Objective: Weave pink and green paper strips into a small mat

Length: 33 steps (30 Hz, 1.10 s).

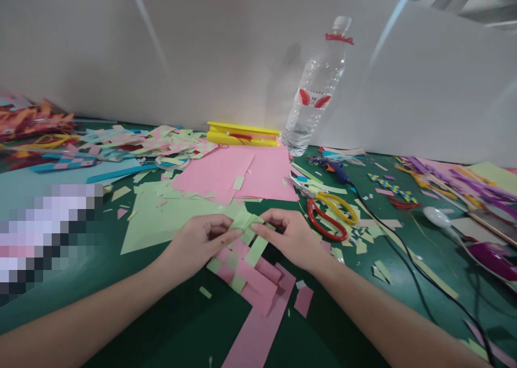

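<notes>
A woven piece of pink and green paper strips (245, 268) lies slanted at the middle of the table, with a long pink strip (258, 335) reaching toward me from under it. My left hand (202, 241) pinches the far green end of the weave between thumb and fingers. From the other side my right hand (291, 236) pinches the same green end, its thumb close to the left one. Loose pink flaps curl up at the near side of the weave. My fingers hide part of the green end.
Beyond my hands lie green paper (149, 222) and pink sheets (218, 168). Scissors (329, 212) with red and yellow handles rest at the right, near a glue gun (337, 169) and its black cord. A plastic bottle (313, 93) leans at the back. Paper scraps surround a spoon (438, 217).
</notes>
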Available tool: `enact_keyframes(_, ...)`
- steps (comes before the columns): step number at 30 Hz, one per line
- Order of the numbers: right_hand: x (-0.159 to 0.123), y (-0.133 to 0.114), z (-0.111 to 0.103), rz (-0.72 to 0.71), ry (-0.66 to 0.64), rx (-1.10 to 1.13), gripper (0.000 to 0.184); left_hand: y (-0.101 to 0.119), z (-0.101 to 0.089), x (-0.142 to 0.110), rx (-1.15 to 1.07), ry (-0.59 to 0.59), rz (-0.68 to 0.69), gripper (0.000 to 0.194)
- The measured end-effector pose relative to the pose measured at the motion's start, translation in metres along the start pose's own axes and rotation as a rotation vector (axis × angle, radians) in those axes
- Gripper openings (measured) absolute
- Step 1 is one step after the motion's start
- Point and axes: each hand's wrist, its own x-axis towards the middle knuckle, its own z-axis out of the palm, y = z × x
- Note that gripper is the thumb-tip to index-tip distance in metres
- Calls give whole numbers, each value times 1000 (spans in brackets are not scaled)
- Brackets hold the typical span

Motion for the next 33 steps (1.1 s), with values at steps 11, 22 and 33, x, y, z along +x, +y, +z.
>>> enact_keyframes(11,0,0,-2,-5,16,-30,23,0,0,0,-56,23,-12,33)
enact_keyframes(22,-1,-1,-2,16,15,-56,27,0,-1,-1,-15,4,-39,34)
enact_keyframes(33,-3,-1,4,-103,-6,56,19,0,1,-3,-49,-86,-63,29)
